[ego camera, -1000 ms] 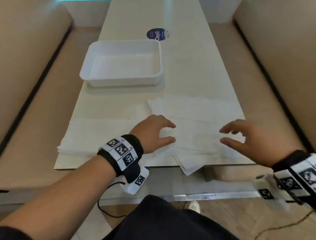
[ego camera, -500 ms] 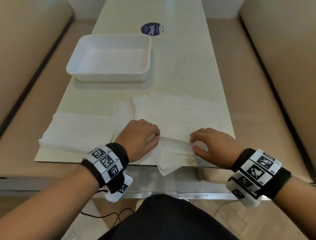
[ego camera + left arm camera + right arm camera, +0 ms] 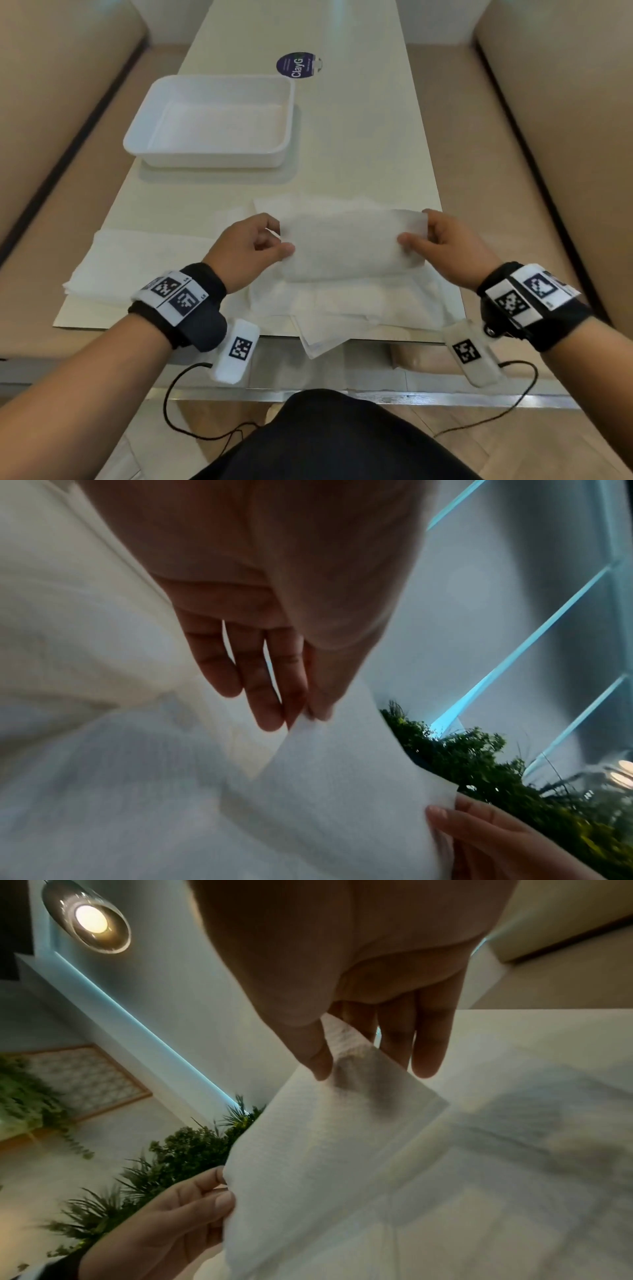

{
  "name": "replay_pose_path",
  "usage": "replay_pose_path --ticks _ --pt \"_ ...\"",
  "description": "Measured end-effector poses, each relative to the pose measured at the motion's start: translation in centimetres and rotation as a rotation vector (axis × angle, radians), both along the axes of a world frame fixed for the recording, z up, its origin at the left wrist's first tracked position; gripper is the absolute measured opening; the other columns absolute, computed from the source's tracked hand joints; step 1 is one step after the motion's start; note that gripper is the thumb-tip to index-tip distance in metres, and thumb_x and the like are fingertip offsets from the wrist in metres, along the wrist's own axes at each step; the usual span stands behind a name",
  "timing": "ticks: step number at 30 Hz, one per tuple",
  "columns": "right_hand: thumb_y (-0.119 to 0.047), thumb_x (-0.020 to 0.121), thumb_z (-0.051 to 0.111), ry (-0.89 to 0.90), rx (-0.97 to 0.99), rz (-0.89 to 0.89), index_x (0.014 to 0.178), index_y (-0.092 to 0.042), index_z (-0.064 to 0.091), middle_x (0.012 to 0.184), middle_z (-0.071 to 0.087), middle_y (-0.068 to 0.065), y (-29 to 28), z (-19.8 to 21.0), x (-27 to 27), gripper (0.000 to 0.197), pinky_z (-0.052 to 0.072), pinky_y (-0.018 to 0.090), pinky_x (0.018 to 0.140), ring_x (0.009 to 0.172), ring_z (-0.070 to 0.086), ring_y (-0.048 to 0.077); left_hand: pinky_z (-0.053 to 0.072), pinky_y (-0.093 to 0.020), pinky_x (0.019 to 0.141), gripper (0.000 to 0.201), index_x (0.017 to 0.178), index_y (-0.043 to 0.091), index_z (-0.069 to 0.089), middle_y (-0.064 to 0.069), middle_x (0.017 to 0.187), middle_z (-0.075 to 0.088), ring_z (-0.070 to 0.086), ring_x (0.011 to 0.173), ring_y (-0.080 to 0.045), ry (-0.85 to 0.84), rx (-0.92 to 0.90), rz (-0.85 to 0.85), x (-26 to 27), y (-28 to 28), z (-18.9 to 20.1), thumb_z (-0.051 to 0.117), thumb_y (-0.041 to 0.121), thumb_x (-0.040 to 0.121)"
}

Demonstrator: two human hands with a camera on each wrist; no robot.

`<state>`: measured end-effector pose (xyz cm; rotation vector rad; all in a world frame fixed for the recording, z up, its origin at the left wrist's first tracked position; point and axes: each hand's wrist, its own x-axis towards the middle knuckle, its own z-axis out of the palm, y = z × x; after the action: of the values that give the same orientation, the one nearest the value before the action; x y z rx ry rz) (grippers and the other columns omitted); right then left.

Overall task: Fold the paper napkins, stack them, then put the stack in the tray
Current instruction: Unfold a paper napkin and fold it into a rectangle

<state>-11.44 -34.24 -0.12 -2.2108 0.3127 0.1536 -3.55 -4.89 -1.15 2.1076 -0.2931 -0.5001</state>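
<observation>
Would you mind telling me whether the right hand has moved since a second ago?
Yes. The right hand went from hovering open over the napkin pile to pinching one napkin and lifting it above the pile, toward the tray.

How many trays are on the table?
1. The tray sits on the table, on the left side beyond the napkins. Nothing could hide another.

Soft even light overhead, mild blur throughout, wide-angle bending at edges, wrist views dim, ceiling lamp (image 3: 90,920) glaring
</observation>
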Motion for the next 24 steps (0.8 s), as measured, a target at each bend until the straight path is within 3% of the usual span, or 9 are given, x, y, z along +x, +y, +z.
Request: replay_pose_path --ticks 4,8,11,16,20,24 --pt "-0.041 0.079 0.073 0.094 -0.028 -0.037 0.125 -0.027 0.043 0.099 0.064 -0.003 -0.3 -1.0 1.1 0.056 0.052 0.033 0.072 0.087 0.064 0.018 0.041 -0.018 0.068 0.024 0.104 0.021 0.053 0.0 0.075 0.074 0.067 0.072 -0.004 0.014 0.019 0.058 0.2 -0.7 -0.9 0.07 0.024 0.087" --pt "-0.03 0.073 0.081 0.092 -0.095 -0.009 0.141 -0.029 0.027 0.106 0.054 -0.005 0.1 -1.7 1.1 0.086 0.052 0.033 0.074 0.082 0.062 0.019 0.045 -0.025 0.069 0.028 0.11 0.021 0.051 -0.003 0.079 0.072 0.068 0.076 -0.015 -0.01 0.088 0.054 0.3 -0.8 -1.9 0.067 0.025 0.089" --pt "-0.022 0.075 0.079 0.08 -0.098 0.001 0.141 -0.028 0.027 0.107 0.055 -0.007 0.3 -2.2 1.4 0.085 0.052 0.03 0.068 0.076 0.064 0.018 0.048 -0.027 0.068 0.027 0.112 0.024 0.048 -0.001 0.082 0.069 0.068 0.074 -0.017 -0.053 0.136 0.053 0.4 -1.0 -2.2 0.064 0.027 0.091" --pt "-0.019 0.078 0.077 0.033 -0.079 -0.048 0.139 -0.026 0.031 0.095 0.056 -0.014 0.3 -2.5 2.3 0.077 0.047 0.026 0.062 0.073 0.062 0.013 0.042 -0.022 0.064 0.034 0.118 0.026 0.044 -0.002 0.084 0.071 0.065 0.073 -0.012 -0.071 0.115 0.111 0.7 -1.5 -1.9 0.063 0.034 0.091" --pt "-0.021 0.077 0.078 0.04 -0.073 -0.093 0.138 -0.025 0.031 0.094 0.055 -0.013 0.1 -2.9 2.5 0.077 0.051 0.034 0.073 0.075 0.062 0.015 0.043 -0.02 0.068 0.063 0.128 0.026 0.038 -0.005 0.086 0.067 0.064 0.081 -0.016 0.015 0.122 0.104 0.4 -1.7 -1.3 0.073 0.045 0.08" --pt "-0.023 0.076 0.079 0.075 -0.091 -0.058 0.139 -0.026 0.03 0.097 0.053 -0.013 0.3 -3.1 1.9 0.08 0.047 0.031 0.075 0.079 0.059 0.013 0.046 -0.021 0.07 0.074 0.136 0.023 0.034 -0.003 0.088 0.06 0.061 0.077 -0.015 0.002 0.206 0.025 -0.2 -1.4 -2.0 0.078 0.035 0.078"
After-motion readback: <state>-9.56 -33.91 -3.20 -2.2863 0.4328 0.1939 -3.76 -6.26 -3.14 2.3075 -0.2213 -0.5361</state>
